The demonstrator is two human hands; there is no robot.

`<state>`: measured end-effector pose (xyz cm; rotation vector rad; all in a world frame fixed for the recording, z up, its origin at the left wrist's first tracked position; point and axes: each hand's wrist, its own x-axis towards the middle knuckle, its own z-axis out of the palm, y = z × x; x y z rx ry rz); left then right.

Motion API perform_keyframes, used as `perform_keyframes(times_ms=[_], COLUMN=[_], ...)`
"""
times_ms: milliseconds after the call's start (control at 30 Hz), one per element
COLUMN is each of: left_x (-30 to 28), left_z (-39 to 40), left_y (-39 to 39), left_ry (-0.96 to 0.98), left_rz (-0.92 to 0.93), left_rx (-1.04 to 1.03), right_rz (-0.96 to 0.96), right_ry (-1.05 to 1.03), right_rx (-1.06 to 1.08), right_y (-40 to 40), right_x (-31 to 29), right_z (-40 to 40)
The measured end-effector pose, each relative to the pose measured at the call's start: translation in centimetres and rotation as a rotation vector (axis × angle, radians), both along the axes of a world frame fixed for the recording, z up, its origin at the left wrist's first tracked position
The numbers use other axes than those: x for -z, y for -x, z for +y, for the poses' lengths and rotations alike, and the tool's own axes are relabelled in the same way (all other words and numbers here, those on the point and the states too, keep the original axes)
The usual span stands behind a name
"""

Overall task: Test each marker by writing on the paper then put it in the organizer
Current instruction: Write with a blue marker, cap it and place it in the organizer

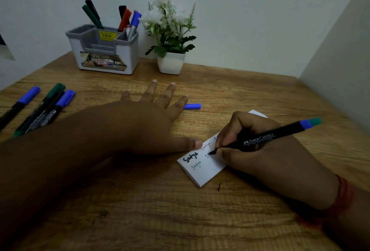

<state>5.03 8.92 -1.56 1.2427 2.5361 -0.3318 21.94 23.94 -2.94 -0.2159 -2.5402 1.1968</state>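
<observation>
My right hand (258,150) grips a black marker (268,137) with a blue end, its tip touching the small folded white paper (202,170). The paper carries the same word in black, red and green, plus a fresh stroke. My left hand (152,122) lies flat on the table, fingers spread, its thumb pressing the paper's left edge. A loose blue cap (192,106) lies just beyond its fingers. The grey-and-white organizer (104,50) at the back left holds several markers. Three capped markers (40,108) lie at the far left.
A small white pot with a white-flowered plant (170,36) stands right of the organizer. White walls close in behind and at the right. The wooden table (180,220) has a short black ink mark (219,186) near the paper.
</observation>
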Motion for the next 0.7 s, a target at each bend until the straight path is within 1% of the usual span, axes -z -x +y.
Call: perform_keyframes(times_ms=[367,600,700], left_x=[0.59,0.48,0.54], left_z=[0.28,0.21,0.22], left_y=[0.50,0.40,0.45], left_ry=[-0.017,-0.015,-0.018], left_rz=[0.010,0.000,0.006], left_rx=[0.014,0.007,0.007], right_rz=[0.077,0.082,0.082], right_ry=[0.025,-0.014,0.010], right_rx=[0.007,-0.002,0.001], right_y=[0.05,0.20,0.11], right_x=[0.54,0.62,0.65], right_z=[0.59,0.53,0.43])
